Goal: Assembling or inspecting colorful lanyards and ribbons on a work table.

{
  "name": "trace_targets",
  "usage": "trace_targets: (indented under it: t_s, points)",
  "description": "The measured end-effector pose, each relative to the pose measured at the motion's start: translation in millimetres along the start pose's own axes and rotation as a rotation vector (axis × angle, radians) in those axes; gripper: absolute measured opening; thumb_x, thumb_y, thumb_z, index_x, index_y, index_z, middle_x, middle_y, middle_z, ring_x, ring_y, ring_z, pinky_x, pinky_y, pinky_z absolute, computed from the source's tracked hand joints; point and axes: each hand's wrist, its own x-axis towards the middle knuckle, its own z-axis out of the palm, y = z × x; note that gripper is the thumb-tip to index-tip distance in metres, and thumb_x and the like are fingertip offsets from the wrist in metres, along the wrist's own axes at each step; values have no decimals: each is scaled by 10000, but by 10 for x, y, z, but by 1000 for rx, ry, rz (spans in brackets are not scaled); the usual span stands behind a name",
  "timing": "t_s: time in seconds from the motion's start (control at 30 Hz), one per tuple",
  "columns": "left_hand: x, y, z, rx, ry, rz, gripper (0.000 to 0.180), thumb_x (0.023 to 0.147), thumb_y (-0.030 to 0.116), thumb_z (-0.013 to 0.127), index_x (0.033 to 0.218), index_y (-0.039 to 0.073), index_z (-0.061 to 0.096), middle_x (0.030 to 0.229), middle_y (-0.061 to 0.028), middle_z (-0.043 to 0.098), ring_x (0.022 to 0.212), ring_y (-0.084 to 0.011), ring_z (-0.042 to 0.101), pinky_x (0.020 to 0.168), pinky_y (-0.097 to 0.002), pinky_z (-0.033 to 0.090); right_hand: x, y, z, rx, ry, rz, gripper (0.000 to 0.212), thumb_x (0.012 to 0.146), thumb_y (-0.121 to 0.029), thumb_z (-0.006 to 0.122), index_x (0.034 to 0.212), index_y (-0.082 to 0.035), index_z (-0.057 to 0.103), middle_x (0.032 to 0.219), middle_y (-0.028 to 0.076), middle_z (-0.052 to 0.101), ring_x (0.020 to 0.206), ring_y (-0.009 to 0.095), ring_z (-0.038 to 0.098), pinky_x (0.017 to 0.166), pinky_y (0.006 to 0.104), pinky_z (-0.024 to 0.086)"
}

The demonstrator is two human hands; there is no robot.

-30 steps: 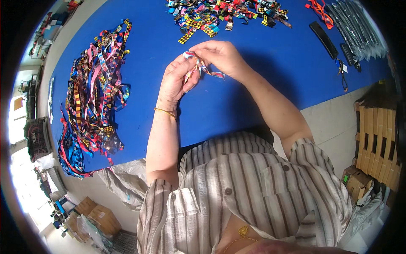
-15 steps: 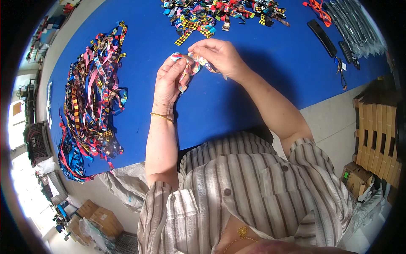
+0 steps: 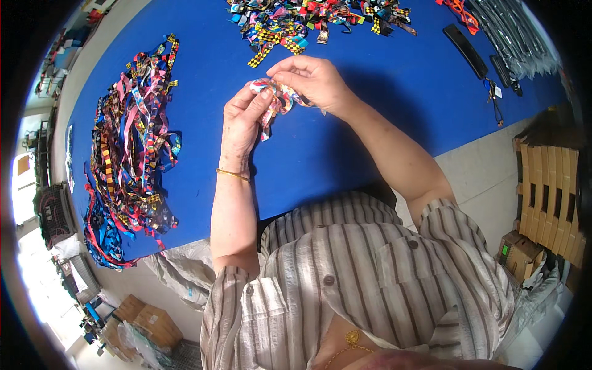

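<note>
A white ribbon strap (image 3: 285, 98) with a multicoloured print is bunched between my two hands, over the blue table. My left hand (image 3: 245, 114) pinches its left part between thumb and fingers, and a short end hangs below them. From the right, my right hand (image 3: 317, 83) grips the strap with thumb and forefinger bent together; another end dangles beneath this palm. The fingertips partly hide how the strap is looped. To the left lies a long heap of printed straps (image 3: 132, 129), several of them pink, black or checkered.
A pile of short folded straps (image 3: 308, 21) covers the far middle of the blue table (image 3: 209, 203). At the far right are a black case (image 3: 465, 52), a cord with a tag (image 3: 495, 102), orange straps (image 3: 462, 15) and plastic-wrapped items (image 3: 512, 37). Cardboard (image 3: 549, 197) stands right, on the floor.
The strap is more bunched together between my hands, with the two hands slightly closer. The whole view has shifted a little; the heaps look the same.
</note>
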Motion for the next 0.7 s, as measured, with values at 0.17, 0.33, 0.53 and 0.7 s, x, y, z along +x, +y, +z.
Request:
trace_targets:
  t_s: [0.17, 0.33, 0.53, 0.7]
  points:
    - [2, 26, -44, 59, -37, -31, 157, 958, 119, 623, 1053, 1, 665, 863, -48, 689, 674, -72, 602, 581, -186, 464, 21, 95, -58, -39, -22, -71, 199, 941, -87, 645, 1113, 14, 638, 937, 57, 690, 852, 82, 647, 742, 218, 527]
    - [24, 2, -86, 36, -16, -20, 161, 964, 125, 615, 1051, -1, 664, 849, -48, 686, 666, -78, 606, 573, -192, 466, 37, 174, -29, -44, -43, -114, 197, 946, -109, 645, 1105, 3, 613, 912, 38, 672, 839, 75, 631, 704, 213, 510]
    - [38, -8, -78, -18, 41, 21, 181, 969, 146, 611, 1051, -6, 664, 842, -44, 689, 662, -78, 610, 569, -202, 473, 3, 160, -2, -119, -94, -23, 156, 905, -113, 701, 934, 4, 603, 759, 14, 632, 656, 54, 573, 544, 214, 447]
    - [79, -18, -111, -91, -21, 11, 169, 978, 139, 595, 1047, 1, 663, 870, -47, 695, 696, -91, 635, 604, -216, 504, 33, 216, -72, -121, -59, -31, 131, 941, -132, 655, 982, -15, 614, 798, 4, 635, 655, 49, 548, 575, 200, 439]
